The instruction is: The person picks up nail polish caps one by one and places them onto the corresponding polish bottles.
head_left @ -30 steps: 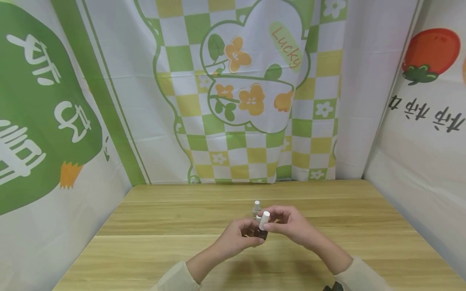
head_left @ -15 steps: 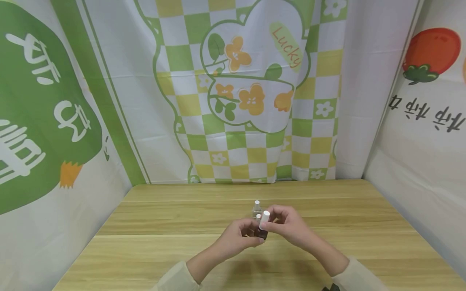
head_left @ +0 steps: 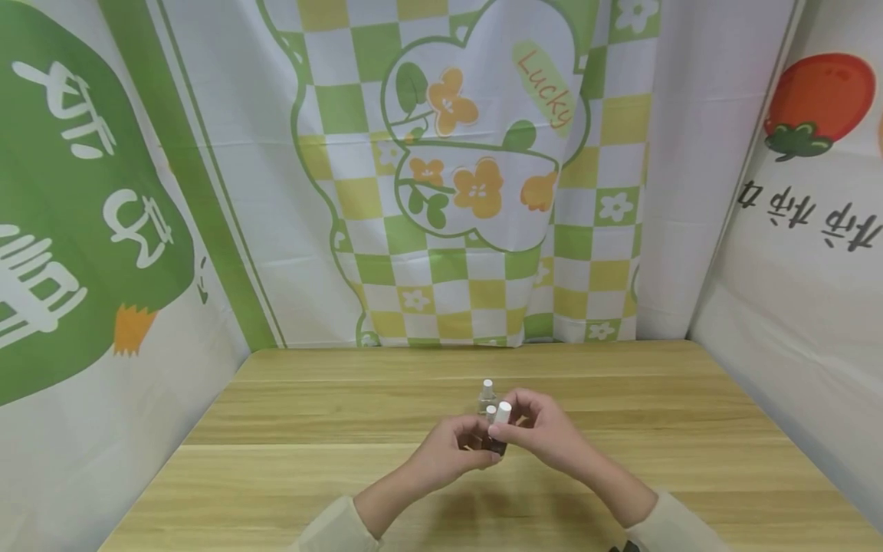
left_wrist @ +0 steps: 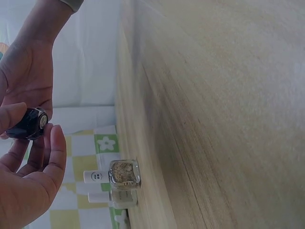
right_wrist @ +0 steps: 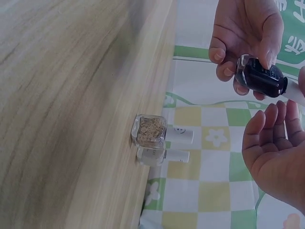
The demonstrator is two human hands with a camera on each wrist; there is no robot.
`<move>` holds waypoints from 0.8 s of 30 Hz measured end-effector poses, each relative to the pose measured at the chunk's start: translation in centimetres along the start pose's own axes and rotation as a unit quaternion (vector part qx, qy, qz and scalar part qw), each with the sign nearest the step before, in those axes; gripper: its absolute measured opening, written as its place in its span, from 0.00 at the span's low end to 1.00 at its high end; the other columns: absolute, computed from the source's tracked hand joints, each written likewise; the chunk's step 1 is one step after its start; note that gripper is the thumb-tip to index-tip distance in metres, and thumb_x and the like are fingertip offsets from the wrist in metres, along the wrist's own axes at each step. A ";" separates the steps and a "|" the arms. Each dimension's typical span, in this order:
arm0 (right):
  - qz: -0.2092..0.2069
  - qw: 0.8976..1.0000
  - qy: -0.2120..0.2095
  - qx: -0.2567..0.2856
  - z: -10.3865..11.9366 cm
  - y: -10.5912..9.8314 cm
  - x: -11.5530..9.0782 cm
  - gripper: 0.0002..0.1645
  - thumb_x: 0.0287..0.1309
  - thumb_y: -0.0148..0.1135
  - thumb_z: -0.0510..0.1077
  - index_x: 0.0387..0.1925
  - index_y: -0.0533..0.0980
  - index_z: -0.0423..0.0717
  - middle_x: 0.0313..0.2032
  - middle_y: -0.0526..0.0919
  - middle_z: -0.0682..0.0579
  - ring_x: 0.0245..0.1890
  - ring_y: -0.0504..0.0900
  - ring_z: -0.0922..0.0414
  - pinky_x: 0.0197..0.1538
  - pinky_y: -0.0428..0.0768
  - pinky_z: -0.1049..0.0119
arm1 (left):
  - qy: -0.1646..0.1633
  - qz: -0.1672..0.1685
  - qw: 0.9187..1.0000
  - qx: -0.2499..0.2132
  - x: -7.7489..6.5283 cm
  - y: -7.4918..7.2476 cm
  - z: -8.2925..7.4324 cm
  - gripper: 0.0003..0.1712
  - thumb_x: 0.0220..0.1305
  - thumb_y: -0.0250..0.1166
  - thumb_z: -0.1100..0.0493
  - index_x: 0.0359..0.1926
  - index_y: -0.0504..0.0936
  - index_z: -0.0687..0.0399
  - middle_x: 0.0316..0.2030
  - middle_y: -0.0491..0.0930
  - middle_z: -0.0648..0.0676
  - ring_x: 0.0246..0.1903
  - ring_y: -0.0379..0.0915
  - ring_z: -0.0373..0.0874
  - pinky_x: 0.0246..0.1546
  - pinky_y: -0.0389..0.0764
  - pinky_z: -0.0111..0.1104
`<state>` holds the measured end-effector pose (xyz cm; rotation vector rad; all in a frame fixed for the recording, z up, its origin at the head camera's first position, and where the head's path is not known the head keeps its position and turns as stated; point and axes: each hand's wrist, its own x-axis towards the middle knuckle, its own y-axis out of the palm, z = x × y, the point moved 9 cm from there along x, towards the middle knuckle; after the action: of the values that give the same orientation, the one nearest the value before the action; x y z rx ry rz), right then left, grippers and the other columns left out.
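Note:
A dark nail polish bottle [right_wrist: 262, 78] with a white cap [head_left: 504, 412] is held tilted above the table in front of me. My left hand [head_left: 441, 454] grips its body, the thumb lying along the dark glass in the right wrist view. My right hand [head_left: 548, 427] pinches the white cap between thumb and fingers. Just beyond the hands, a nail polish bottle with gold flakes [left_wrist: 125, 173] stands upright on the table. Beside it stands a clear nail polish bottle [head_left: 487, 400], also white-capped. In the head view the hands hide much of the flake bottle.
The wooden table [head_left: 310, 414] reaches back to a checked green, yellow and white cloth [head_left: 455, 268]. Printed cloth walls [head_left: 793, 307] close in the left and right sides. A small black object [head_left: 626, 547] shows at the bottom edge beside the right sleeve.
My right thumb and fingers have shifted slightly left around the cap, and the right forearm has swung a little left. The left hand keeps its grip on the dark nail polish bottle.

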<state>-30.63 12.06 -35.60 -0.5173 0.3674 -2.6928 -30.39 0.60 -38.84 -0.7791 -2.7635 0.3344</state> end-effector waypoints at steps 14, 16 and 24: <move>0.054 0.998 -0.018 0.009 0.6 -0.5 -0.1 0.16 0.57 0.68 0.38 0.45 0.76 0.34 0.35 0.78 0.46 0.34 0.76 0.56 0.35 0.79 0.67 | -0.004 -0.001 1.000 -0.006 -0.1 -0.1 -0.2 0.13 0.57 0.69 0.65 0.44 0.82 0.63 0.35 0.82 0.51 0.33 0.75 0.40 0.32 0.78 0.28; 0.062 0.998 -0.021 0.007 0.6 -0.4 -0.2 0.18 0.56 0.68 0.37 0.47 0.76 0.32 0.35 0.77 0.45 0.33 0.76 0.56 0.34 0.79 0.67 | -0.006 0.000 1.000 -0.007 -0.1 -0.1 -0.2 0.13 0.58 0.69 0.65 0.44 0.82 0.63 0.36 0.82 0.50 0.34 0.75 0.41 0.33 0.79 0.28; 0.090 0.996 -0.027 0.009 0.6 0.0 -0.3 0.21 0.59 0.66 0.37 0.53 0.76 0.34 0.36 0.77 0.43 0.33 0.77 0.54 0.33 0.80 0.65 | -0.006 0.004 1.000 0.000 -0.1 -0.1 0.0 0.12 0.58 0.69 0.64 0.44 0.82 0.61 0.37 0.82 0.50 0.35 0.76 0.42 0.34 0.79 0.29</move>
<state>-30.13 12.10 -35.17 -0.5240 0.3570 -2.5010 -30.36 0.47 -38.80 -0.7919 -2.7708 0.3423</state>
